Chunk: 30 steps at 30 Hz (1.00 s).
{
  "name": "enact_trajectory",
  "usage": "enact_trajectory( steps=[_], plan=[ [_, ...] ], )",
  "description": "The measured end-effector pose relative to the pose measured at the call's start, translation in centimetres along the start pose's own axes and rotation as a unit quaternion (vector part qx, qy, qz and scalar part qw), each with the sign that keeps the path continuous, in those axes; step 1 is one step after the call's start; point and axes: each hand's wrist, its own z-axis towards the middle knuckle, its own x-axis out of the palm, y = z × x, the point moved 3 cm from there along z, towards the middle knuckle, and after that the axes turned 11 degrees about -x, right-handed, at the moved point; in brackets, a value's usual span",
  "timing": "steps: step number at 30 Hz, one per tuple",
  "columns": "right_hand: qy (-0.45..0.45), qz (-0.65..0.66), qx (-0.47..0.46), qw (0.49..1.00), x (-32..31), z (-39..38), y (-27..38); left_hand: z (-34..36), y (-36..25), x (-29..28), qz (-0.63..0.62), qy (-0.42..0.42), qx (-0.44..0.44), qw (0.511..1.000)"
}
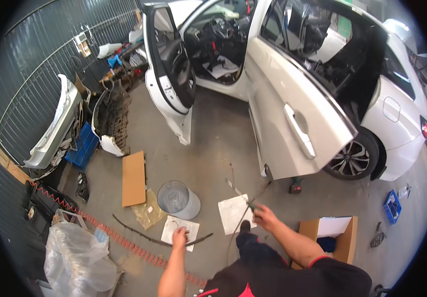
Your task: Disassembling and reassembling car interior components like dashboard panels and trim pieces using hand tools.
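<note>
My left hand (179,238) is closed around a long thin black rubber-like strip (135,230), which curves out to both sides of the fist. Below it on the floor lies a white sheet (189,228). My right hand (265,219) grips a small dark green object (252,205), perhaps a tool handle; its exact kind is too small to make out. A second thin dark strip or cord (242,218) runs past those fingers, over another white sheet (228,214). Whether the right hand also holds this cord I cannot tell.
A white car's front door (171,89) and rear door (297,109) stand open ahead. Around me are a grey bucket (189,204), flat cardboard (133,180), a cardboard box (353,237), a cordless power tool (295,186), a blue tray (392,207) and a coiled red hose (117,236).
</note>
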Motion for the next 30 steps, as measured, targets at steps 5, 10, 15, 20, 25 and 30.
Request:
enact_trajectory(
  steps=[5, 10, 15, 20, 25, 30],
  plan=[
    [-0.046, 0.281, 0.118, 0.951, 3.7, 17.6, 3.9, 6.3, 2.8, 3.2, 0.058, -0.008, -0.089, 0.994],
    [-0.048, 0.333, 0.096, 0.937, 4.9, 32.6, 5.9, 10.5, 2.2, 1.2, 0.048, -0.077, -0.22, 0.971],
    [-0.05, 0.352, 0.086, 0.931, 5.7, 47.8, 6.9, 23.4, 1.0, 0.2, 0.037, -0.119, -0.302, 0.945],
    [-0.046, 0.319, 0.092, 0.942, 6.3, 66.1, 7.3, 42.0, -10.2, 4.8, 0.008, -0.109, -0.313, 0.943],
    [-0.125, 0.254, 0.082, 0.956, 3.1, 79.8, 11.6, 52.0, -40.6, 22.9, 0.2, 0.033, -0.082, 0.976],
    [-0.153, 0.246, 0.076, 0.954, 2.3, 93.7, 14.5, 59.8, -59.3, 40.6, 0.174, 0.152, 0.003, 0.973]
  ],
)
